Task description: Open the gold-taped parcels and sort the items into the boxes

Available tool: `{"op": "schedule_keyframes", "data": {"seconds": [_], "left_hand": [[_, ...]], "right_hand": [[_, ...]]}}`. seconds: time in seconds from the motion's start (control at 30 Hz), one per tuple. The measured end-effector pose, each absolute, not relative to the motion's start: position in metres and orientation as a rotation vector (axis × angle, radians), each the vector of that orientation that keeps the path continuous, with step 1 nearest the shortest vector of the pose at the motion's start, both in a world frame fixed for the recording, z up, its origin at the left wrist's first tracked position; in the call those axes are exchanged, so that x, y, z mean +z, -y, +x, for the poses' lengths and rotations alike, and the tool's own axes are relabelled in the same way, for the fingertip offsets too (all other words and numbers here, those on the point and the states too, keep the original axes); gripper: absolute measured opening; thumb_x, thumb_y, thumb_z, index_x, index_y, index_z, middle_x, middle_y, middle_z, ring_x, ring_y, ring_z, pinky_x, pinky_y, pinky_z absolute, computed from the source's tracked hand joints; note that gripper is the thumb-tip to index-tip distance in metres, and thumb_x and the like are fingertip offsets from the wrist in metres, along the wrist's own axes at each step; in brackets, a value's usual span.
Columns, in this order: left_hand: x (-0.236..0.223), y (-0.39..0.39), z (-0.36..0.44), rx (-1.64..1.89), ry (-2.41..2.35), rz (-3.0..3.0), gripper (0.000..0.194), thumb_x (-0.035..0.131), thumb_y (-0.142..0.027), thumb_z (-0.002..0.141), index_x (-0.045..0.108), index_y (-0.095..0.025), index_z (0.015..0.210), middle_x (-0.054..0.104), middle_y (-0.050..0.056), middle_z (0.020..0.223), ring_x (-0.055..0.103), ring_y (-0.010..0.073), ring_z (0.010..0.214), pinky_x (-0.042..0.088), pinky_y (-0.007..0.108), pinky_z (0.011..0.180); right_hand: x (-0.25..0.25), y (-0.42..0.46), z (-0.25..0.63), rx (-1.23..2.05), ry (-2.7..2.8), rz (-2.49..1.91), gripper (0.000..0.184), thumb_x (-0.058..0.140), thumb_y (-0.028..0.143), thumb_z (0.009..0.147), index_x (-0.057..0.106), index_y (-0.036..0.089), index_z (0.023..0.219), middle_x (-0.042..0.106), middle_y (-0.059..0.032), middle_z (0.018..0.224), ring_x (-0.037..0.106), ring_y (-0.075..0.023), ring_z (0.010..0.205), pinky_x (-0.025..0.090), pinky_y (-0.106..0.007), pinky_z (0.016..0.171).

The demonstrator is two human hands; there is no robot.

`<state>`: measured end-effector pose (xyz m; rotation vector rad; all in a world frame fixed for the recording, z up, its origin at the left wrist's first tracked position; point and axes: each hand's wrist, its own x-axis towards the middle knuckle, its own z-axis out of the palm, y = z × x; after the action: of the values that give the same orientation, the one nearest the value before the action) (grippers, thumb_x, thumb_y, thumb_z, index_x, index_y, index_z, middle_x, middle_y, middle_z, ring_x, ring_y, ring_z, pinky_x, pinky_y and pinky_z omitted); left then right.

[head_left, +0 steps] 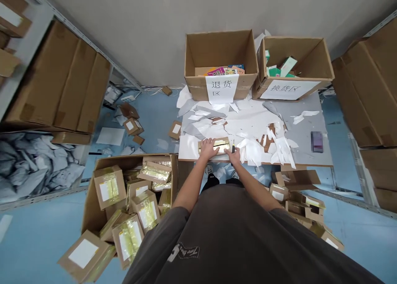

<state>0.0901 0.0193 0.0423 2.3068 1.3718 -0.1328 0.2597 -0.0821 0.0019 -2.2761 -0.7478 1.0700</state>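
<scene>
A small cardboard box (222, 141) with shiny yellowish tape lies at the table's front edge. My left hand (208, 149) is over its left end, fingers bent across the top, holding it against the table. In my right hand (233, 155), closed at the box's right end, is a utility knife (233, 146) with a dark and yellow handle, its tip pointing away from me. A dark line shows along the tape on top of the box. Torn white paper (250, 151) lies just right of the knife.
On the table (305, 151) stand an open carton of books (198, 87) and one of green-and-white boxes (262, 87). A phone-like object (316, 142) lies right. A large carton of taped parcels (174, 172) stands left; opened boxes (299, 178) lie lower right. Shelves flank both sides.
</scene>
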Motion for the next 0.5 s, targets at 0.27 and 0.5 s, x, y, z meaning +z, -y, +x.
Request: {"op": "schedule_keyframes", "data": {"seconds": [0.27, 0.5], "left_hand": [[0.038, 0.003, 0.069, 0.005, -1.509, 1.904, 0.075, 0.063, -0.042, 0.098, 0.036, -0.023, 0.165, 0.048, 0.017, 0.16, 0.055, 0.0337, 0.138, 0.045, 0.043, 0.112], [0.013, -0.005, 0.064, 0.284, -1.353, 1.373, 0.101, 0.09, -0.041, 0.075, 0.042, -0.021, 0.161, 0.063, 0.013, 0.148, 0.064, 0.031, 0.13, 0.051, 0.038, 0.109]], "right_hand": [[0.012, -0.018, 0.287, 0.963, 0.586, -2.228, 0.057, 0.082, 0.049, 0.076, 0.052, 0.022, 0.115, 0.075, -0.0136, 0.107, 0.072, -0.0273, 0.1, 0.058, -0.031, 0.078], [0.028, 0.06, 0.29, 1.693, 0.153, -1.539, 0.041, 0.07, 0.026, 0.076, 0.059, 0.024, 0.116, 0.076, -0.0079, 0.1, 0.076, -0.0235, 0.089, 0.064, -0.035, 0.075]]}}
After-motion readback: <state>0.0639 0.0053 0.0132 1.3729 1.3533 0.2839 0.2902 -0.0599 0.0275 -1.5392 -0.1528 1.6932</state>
